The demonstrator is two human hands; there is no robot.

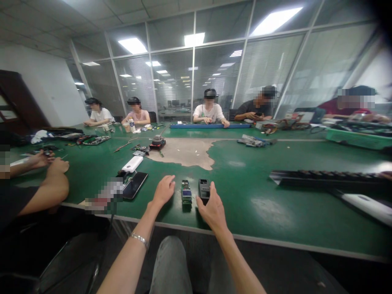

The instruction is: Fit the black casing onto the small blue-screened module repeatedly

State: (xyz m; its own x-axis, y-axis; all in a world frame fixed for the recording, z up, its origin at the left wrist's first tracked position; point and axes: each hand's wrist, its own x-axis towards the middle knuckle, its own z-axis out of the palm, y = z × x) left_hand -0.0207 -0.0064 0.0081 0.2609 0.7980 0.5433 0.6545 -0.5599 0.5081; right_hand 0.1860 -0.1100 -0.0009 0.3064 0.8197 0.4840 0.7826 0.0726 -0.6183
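Note:
A small green circuit board (pixel 186 195) with a little display lies on the table between my hands. My left hand (pixel 164 191) is just left of it, fingers stretched out and slightly apart, holding nothing. On the board's right is a hollow black plastic housing (pixel 203 186). My right hand (pixel 213 209) has its thumb on the housing's left side and its fingers along the right side, gripping its near end. Part of the housing is hidden behind this hand.
A black phone (pixel 135 185) and a white power bank (pixel 132 164) lie to the left. A brown sheet (pixel 186 152) is farther back. On the right are a long black rail (pixel 321 178) and a green basket (pixel 357 139). Co-workers sit around the green table (pixel 245 216).

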